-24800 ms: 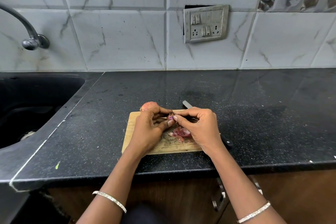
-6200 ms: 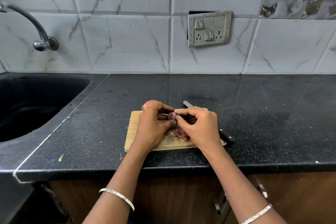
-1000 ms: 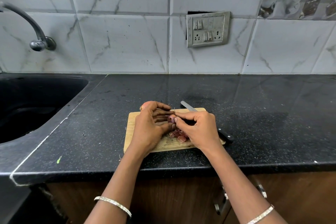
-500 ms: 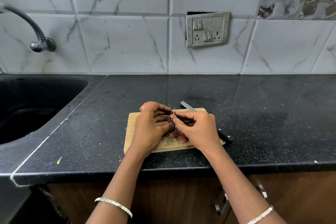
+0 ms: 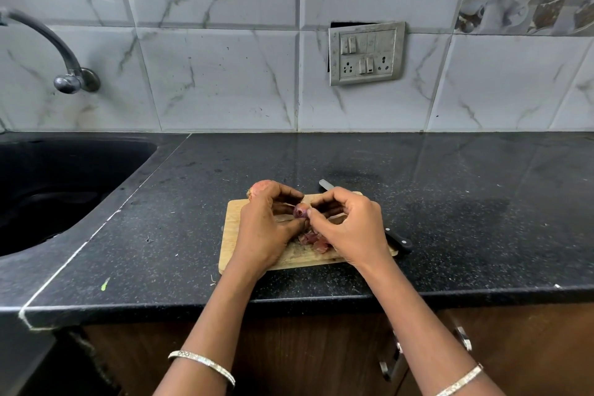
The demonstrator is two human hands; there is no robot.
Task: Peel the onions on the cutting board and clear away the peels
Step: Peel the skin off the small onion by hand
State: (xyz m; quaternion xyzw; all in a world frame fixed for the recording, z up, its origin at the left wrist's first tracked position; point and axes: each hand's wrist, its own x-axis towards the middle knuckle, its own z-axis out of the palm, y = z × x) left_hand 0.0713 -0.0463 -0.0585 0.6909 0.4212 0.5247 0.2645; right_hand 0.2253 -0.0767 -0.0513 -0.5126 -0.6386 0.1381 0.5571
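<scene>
Close to the countertop's (image 5: 466, 270) front edge lies the cutting board (image 5: 232, 236), peels (image 5: 313, 239) piled under both hands, the left hand (image 5: 263, 231) gripping a small onion (image 5: 300, 210), the right hand (image 5: 350, 231) pinching its tip, a second onion (image 5: 262, 187) at the board's far-left corner, a knife (image 5: 398, 239) crossing its right edge, dark countertop stretching beyond.

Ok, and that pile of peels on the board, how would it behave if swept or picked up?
The peels look like thin, curled loose flakes, so probably light and floppy, likely to scatter rather than move as one. They lie in a small heap on the cutting board, so a pinch would likely leave bits behind.
</scene>
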